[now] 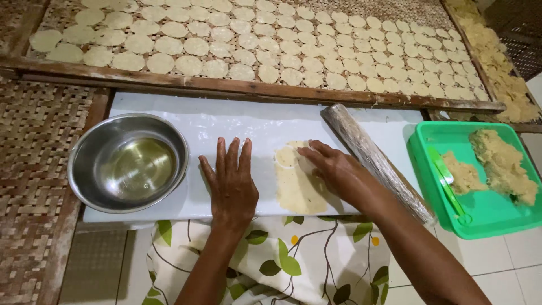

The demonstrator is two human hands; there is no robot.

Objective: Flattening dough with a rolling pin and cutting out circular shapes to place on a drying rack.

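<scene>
Hands (234,181) flat; right (330,164) hides dough (296,189).

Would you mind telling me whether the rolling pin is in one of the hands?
No, the rolling pin lies on the white board, while both hands press flat beside it.

Green tray (424,148) (leaf-print cloth (282,260))

Both hands on the white board (169,121) — left hand (232,183) flat, right hand (330,164) on rolled dough sheet (296,189).
</scene>
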